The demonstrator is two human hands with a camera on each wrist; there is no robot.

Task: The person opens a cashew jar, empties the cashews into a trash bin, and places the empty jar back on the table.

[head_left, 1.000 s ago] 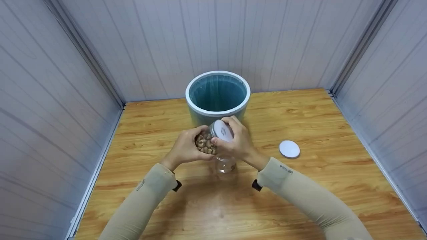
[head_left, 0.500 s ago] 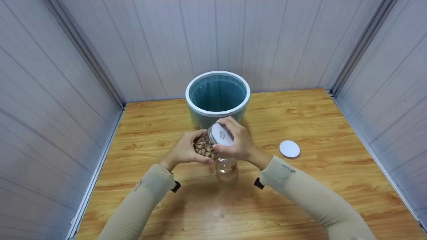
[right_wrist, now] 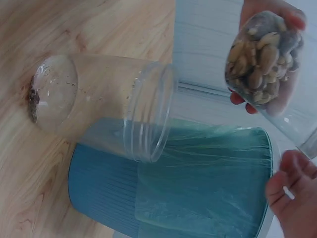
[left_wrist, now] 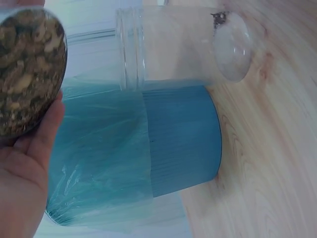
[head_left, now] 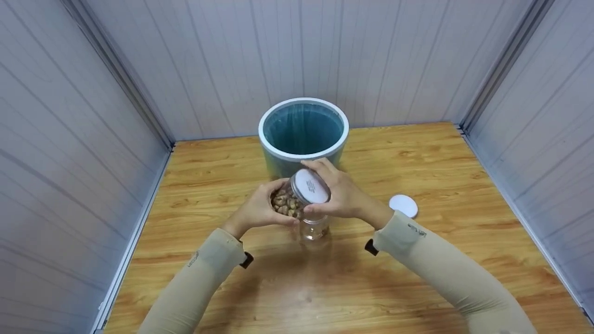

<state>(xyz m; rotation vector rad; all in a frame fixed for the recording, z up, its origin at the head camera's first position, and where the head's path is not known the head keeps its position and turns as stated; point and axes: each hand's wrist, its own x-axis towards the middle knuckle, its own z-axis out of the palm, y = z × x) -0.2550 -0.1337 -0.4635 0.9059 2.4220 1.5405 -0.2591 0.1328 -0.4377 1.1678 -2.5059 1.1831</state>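
My left hand (head_left: 255, 206) grips a clear jar (right_wrist: 262, 62) around its side, tilted toward the right. Brown, nut-like pieces (head_left: 284, 204) fill its lower part. On this jar's mouth sits a white lid (head_left: 312, 185) with small dark print. My right hand (head_left: 345, 192) curls around the lid, thumb at the near edge and fingers at the far edge. Right below the hands an open clear jar (left_wrist: 178, 49) stands upright on the table, partly hidden in the head view. A few dark crumbs (right_wrist: 34, 101) show at its base.
A blue-green bin (head_left: 264, 139) with a pale rim and a thin liner stands just behind the hands, against the back wall. A loose white lid (head_left: 403, 205) lies on the wooden table (head_left: 297, 297) at the right. Panelled walls (head_left: 547, 116) enclose three sides.
My right hand has shifted slightly right and turned around the lid, showing more of it. The nut jar has tilted a little; my left hand keeps its hold. The standing jar stays put.
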